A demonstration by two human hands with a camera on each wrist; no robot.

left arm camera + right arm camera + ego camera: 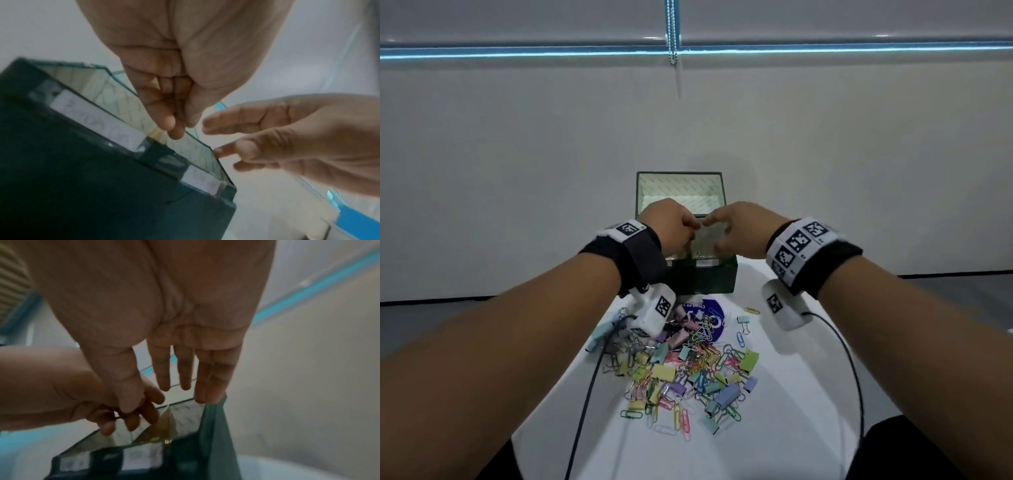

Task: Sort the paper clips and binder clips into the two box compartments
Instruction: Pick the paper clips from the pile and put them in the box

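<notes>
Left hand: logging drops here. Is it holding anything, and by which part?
Cannot tell: the left hand pinches its fingertips over the box, but nothing shows between them.

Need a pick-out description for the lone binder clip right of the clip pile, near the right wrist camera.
Start at the dark green box at the far end of the white table, then drop to the clip pile in front of it. Right of the pile's top edge lies a pale mint binder clip. It lies apart from the pile, with a yellow paper clip beyond it.

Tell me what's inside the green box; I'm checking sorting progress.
Inside the green box: patterned white lining and a divider. Its floor is mostly hidden by both hands, left hand and right hand.
</notes>
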